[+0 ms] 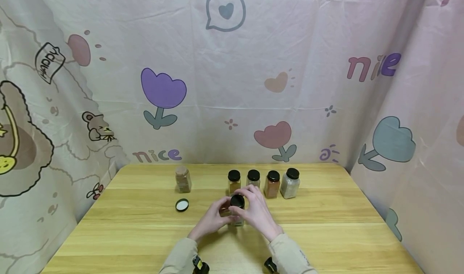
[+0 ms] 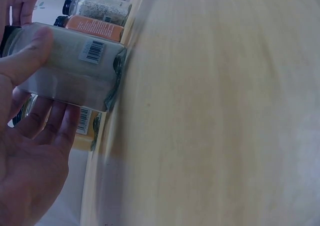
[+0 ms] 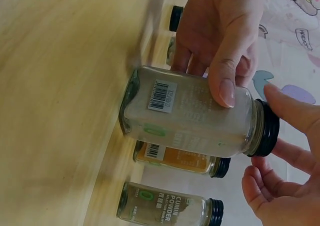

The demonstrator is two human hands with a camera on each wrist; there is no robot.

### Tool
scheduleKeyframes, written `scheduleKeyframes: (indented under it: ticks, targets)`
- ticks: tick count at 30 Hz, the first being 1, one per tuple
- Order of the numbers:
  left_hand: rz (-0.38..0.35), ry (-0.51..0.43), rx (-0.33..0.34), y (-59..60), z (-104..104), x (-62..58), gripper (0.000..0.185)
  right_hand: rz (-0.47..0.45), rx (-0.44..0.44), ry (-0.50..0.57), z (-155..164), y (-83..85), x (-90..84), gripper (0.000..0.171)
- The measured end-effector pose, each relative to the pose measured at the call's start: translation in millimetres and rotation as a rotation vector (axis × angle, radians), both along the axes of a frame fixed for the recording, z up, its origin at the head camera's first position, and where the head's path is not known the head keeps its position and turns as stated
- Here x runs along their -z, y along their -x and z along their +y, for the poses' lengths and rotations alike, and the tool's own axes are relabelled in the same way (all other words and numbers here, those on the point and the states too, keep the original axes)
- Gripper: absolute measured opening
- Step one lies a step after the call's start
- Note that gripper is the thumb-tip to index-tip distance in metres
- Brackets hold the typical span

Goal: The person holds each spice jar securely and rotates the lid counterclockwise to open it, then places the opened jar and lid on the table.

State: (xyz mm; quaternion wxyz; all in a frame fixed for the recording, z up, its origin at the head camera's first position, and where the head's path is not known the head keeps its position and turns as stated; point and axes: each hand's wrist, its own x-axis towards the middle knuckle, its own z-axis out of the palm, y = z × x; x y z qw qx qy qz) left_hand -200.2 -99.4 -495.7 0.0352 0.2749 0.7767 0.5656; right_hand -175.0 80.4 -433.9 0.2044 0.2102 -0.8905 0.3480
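A glass spice jar (image 3: 190, 121) of pale grey-brown powder, with a barcode sticker, stands upright near the table's middle. My left hand (image 1: 214, 217) grips its body, thumb on one side and fingers round the other, as the left wrist view also shows. On the jar's black lid (image 3: 268, 128) my right hand (image 1: 258, 209) has its thumb and fingers, pinching it from the sides. The lid sits on the jar's neck. Left of the hands, a loose black lid (image 1: 182, 204) lies with its white inside up. Behind that stands a lidless jar (image 1: 183, 180) of brown contents.
Several black-lidded jars line the back right: a yellow one (image 1: 234, 180), a cumin powder jar (image 3: 160, 206), an orange-red one (image 1: 272, 184) and a whitish one (image 1: 290, 183). A patterned curtain (image 1: 217, 85) hangs behind the wooden table (image 1: 127, 225).
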Motion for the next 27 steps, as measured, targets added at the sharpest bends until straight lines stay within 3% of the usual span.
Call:
scheduleKeyframes:
  ticks: [9, 15, 22, 27]
  targets:
    - [0.02, -0.013, 0.006, 0.9, -0.6, 0.1, 0.045, 0.01, -0.046, 0.012, 1.6, 0.9, -1.0, 0.04]
    - [0.005, -0.003, 0.001, -0.1, -0.5, -0.1, 0.045, 0.002, -0.008, -0.017, 0.4, 0.0, 1.2, 0.049]
    - [0.011, -0.014, 0.008, -0.4, -0.5, 0.5, 0.047, 0.015, 0.002, -0.03, 0.0, -1.0, 1.0, 0.045]
    - [0.016, -0.029, 0.016, -0.5, -0.4, 1.5, 0.046, -0.017, -0.036, -0.004, 2.2, -1.1, -0.1, 0.04]
